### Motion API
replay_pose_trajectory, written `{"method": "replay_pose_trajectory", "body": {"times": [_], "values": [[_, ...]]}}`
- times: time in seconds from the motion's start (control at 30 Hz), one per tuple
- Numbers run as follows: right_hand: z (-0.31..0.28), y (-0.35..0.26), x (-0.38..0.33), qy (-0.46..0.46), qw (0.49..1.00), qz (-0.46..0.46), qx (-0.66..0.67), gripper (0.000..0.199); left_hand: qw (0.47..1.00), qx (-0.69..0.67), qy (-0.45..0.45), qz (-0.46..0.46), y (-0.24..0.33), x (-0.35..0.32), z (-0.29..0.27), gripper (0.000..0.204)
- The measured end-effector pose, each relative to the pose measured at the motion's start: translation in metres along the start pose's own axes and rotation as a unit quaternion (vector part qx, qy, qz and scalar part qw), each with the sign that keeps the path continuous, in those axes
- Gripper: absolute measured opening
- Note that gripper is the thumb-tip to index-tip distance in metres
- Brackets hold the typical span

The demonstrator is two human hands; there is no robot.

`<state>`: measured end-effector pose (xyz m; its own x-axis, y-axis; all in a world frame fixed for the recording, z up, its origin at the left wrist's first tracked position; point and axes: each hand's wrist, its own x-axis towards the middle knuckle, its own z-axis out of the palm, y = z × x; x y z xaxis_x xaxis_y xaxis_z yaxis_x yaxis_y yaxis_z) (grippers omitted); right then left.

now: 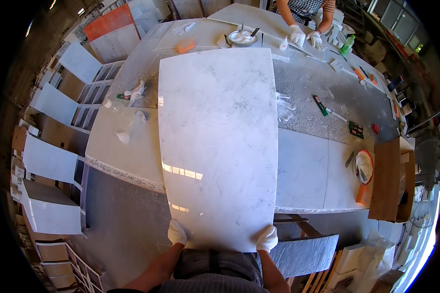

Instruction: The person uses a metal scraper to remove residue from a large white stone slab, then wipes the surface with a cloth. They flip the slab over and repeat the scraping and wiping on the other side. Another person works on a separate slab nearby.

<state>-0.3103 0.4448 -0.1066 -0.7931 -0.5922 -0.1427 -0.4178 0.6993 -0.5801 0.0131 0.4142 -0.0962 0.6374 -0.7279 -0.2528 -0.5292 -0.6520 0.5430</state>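
Observation:
A large polished white marble slab with grey veining reaches from my waist out over the worktable. My left hand, in a white glove, is closed on the slab's near left corner. At the near right corner my right hand, also gloved, grips the edge in the same way. The fingertips are hidden beneath the stone. Light from windows reflects in the glossy face. A loose white glove lies against the slab's right side.
Across the table a co-worker's gloved hands rest on another slab. A bowl of white paste stands at the far side, another bowl at the right near a cardboard box. Stone panels stand on racks at left.

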Motion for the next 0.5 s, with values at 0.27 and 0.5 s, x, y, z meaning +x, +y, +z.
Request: {"method": "replay_pose_trajectory", "body": {"times": [0.27, 0.5], "values": [[-0.002, -0.002, -0.001, -0.003, 1.000, 0.007, -0.027, 0.048, 0.994, 0.014, -0.107, 0.024, 0.001, 0.013, -0.030, 0.053], [0.002, -0.004, -0.002, -0.008, 1.000, 0.014, -0.012, 0.046, 0.949, -0.076, 0.158, 0.262, 0.115, 0.105, -0.053, 0.043]]}}
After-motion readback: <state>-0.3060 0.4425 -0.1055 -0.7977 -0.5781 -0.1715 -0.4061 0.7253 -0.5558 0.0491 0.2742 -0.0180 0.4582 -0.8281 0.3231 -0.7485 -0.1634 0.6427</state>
